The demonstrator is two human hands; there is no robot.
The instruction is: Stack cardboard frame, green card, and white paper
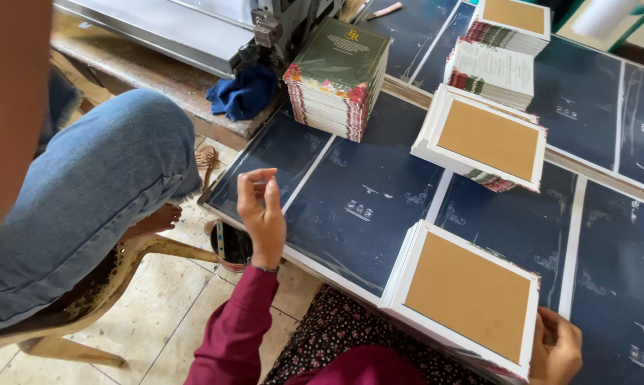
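One head-worn view, looking steeply down and forward from just above the lap; close to the table edge and near stack; farther stacks recede top right; floor lower left.

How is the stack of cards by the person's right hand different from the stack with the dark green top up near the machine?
The near stack shows a plain tan face with a white border; the green-topped stack shows a dark green printed face with flowers at its corners. The right hand touches the near stack's corner; no hand touches the green one, and the left hand is raised, holding neither. The green-topped stack looks taller. Both rest on dark blue sheets.
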